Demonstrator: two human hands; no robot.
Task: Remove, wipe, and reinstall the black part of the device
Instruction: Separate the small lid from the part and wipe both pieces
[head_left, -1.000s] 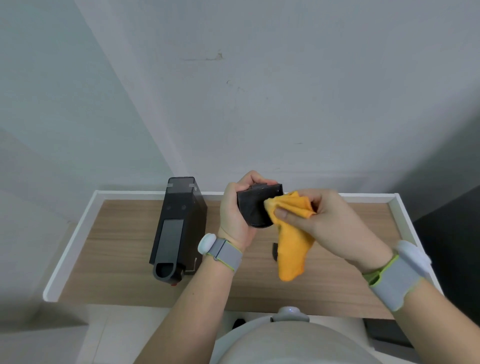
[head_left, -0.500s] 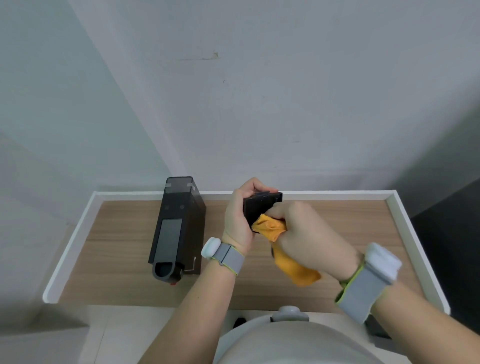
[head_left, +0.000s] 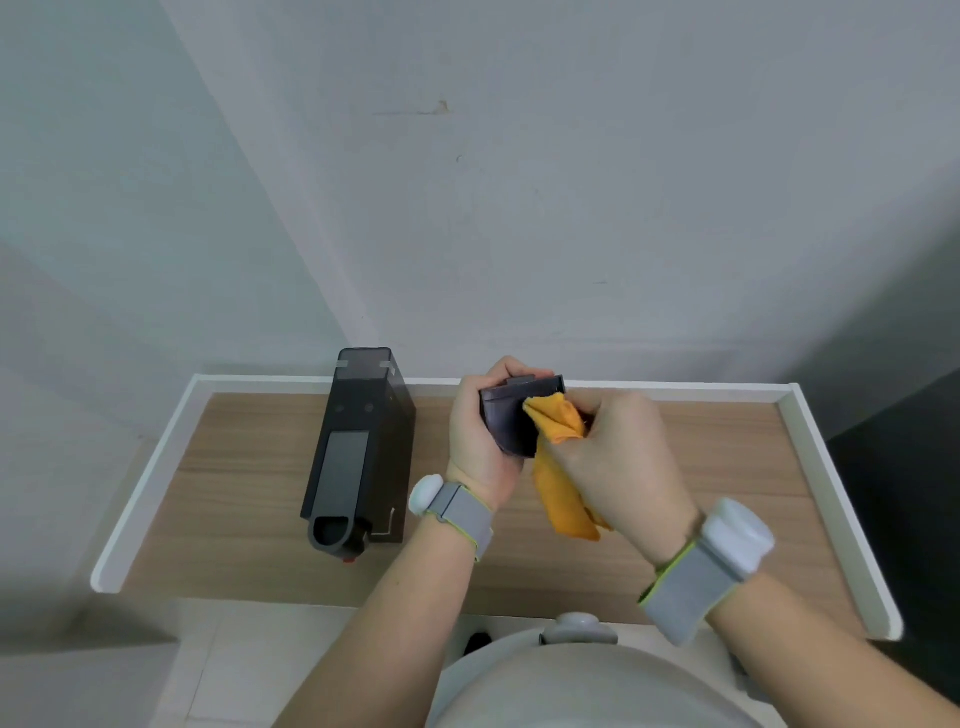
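Both hands busy above the bench (head_left: 675, 467): left hand (head_left: 480, 441) clamped round the black part (head_left: 506, 421), right hand (head_left: 618, 457) pinching an orange cloth (head_left: 558, 423) against its face. Device (head_left: 358, 441) lies well apart to the left. Risk: a hard wiping push could twist the part from the one-handed grip and drop it.
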